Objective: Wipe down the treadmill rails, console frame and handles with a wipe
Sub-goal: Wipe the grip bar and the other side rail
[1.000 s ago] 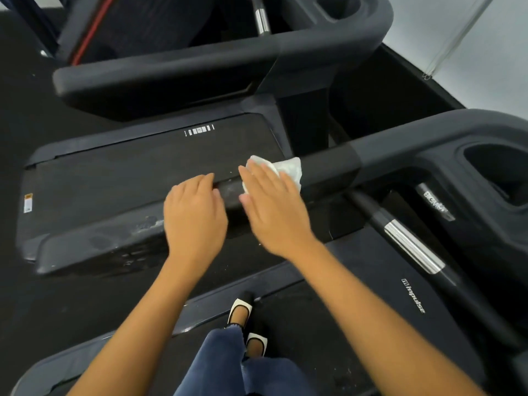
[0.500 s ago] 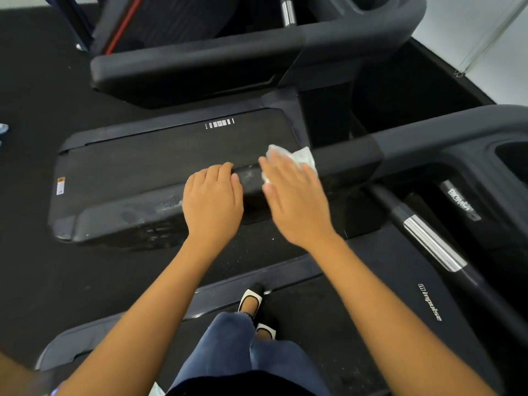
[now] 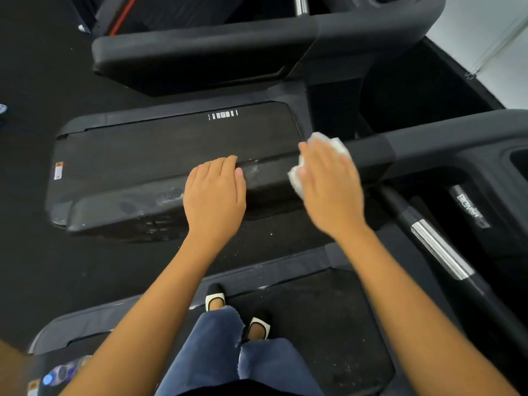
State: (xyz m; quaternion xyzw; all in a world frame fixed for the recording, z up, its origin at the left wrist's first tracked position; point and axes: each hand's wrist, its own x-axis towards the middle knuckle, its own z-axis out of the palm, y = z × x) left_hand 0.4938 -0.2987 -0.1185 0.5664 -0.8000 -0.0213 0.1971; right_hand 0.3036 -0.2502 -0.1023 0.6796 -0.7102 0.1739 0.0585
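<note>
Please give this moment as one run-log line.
phase: wiping | right hand: flat, presses wipe on handrail | left hand: rests on handrail, holds nothing | handrail: pale smears left of left hand

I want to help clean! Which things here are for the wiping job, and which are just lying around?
For the job:
white wipe
right hand, pressing the wipe
dark padded rail
left hand, resting on that rail
silver-banded handle

Just lying about:
neighbouring treadmill belt
warning sticker on it
black floor
</note>
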